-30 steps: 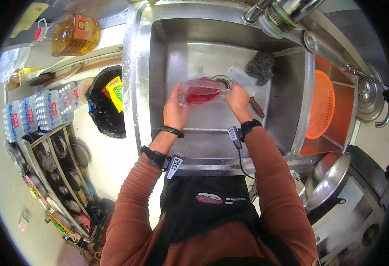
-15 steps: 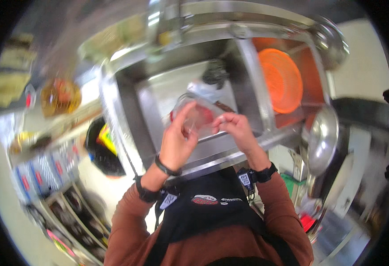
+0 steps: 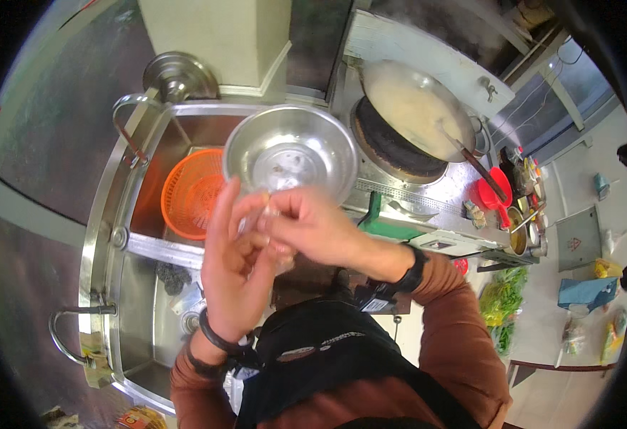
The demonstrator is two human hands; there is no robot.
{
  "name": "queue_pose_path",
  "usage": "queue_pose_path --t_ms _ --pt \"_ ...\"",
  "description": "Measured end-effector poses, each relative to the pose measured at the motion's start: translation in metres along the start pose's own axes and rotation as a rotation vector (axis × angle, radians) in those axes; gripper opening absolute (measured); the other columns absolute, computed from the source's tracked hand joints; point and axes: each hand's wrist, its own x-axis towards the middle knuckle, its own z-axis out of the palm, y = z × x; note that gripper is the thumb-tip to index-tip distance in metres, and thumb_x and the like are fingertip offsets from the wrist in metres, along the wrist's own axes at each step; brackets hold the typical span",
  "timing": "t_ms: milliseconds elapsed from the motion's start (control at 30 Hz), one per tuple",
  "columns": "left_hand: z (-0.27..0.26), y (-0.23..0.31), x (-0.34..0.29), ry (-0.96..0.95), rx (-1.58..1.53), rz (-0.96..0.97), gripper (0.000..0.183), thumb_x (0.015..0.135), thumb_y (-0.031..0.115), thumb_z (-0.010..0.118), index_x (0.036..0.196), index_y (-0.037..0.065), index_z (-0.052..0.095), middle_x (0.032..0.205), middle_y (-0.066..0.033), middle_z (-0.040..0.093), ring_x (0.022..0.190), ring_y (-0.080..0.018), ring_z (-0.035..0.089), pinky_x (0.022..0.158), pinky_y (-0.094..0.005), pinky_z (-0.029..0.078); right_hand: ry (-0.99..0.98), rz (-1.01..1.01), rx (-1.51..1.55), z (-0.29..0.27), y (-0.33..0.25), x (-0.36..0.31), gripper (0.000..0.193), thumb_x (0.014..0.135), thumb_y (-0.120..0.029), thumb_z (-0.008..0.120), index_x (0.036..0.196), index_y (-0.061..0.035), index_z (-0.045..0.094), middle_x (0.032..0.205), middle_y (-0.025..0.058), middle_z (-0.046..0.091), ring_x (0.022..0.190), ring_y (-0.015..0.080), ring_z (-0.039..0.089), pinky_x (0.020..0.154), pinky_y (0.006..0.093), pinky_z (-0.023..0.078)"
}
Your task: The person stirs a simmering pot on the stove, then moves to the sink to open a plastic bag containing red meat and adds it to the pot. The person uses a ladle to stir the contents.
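My left hand (image 3: 236, 268) and my right hand (image 3: 320, 229) meet in front of me, just short of a wide steel bowl (image 3: 238, 154). Between them shows a crumpled bit of clear plastic (image 3: 283, 263), partly hidden by the fingers. My right thumb and fingers pinch together at it. The left index finger points up while its other fingers and thumb curl around the plastic. The bowl straddles the sink's right end, with a few small dark bits at its bottom. Beside it an orange plastic basket (image 3: 184, 196) sits in the smaller sink basin.
The larger steel sink basin (image 3: 138, 307) holds a dark scouring pad (image 3: 174, 277). Two curved taps (image 3: 56, 336) rise from its far edge. At right, a large wok (image 3: 417, 107) of steaming pale liquid stands on the stove, a ladle handle (image 3: 481, 168) leaning out. Nearby is a red dipper (image 3: 496, 193).
My view has turned right, from the large sink basin to the bowl and stove. My hands have left that basin and come closer together around the clear plastic.
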Motion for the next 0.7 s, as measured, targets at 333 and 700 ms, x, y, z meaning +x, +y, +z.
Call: queue_pose_path --t_ms 333,700 --pt "0.149 -0.126 0.199 0.089 0.252 -0.071 0.030 0.092 0.004 0.054 0.121 -0.003 0.055 0.107 -0.0143 0.065 0.086 -0.0138 0.064 0.069 -0.0314 0.056 0.205 -0.364 -0.299 -0.252 -0.141 -0.017 0.022 0.091 -0.014 0.056 0.080 0.0009 0.068 0.059 0.0019 0.060 0.049 0.0047 0.052 0.047 0.0224 0.041" --pt "0.255 -0.210 0.292 0.018 0.335 -0.213 0.020 0.091 0.011 0.060 0.085 -0.006 0.067 0.070 -0.0073 0.064 0.058 -0.0123 0.056 0.055 -0.0268 0.046 0.365 -0.218 -0.298 -0.433 -0.141 0.001 0.016 0.092 -0.012 0.058 0.083 -0.0022 0.066 0.088 0.0095 0.072 0.064 0.0075 0.053 0.070 0.0239 0.046"
